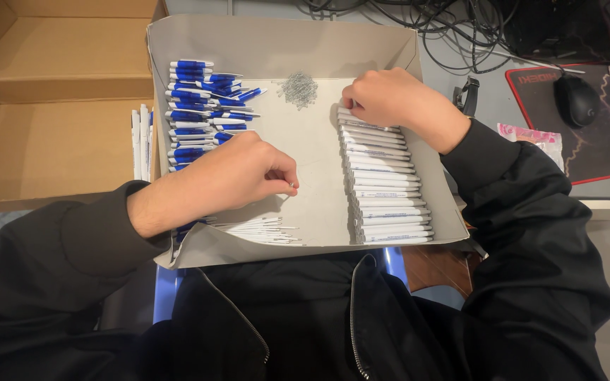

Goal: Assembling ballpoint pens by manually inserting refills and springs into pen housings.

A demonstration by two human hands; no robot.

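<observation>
Dozens of white pen barrels lie stacked in the tray; left hand pinches a spring, right hand grips the top barrel, blue caps unfitted.

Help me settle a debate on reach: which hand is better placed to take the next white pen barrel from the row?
Right: the right hand already rests on the row of white pen barrels; the left hand pinches something small mid-tray.
</observation>
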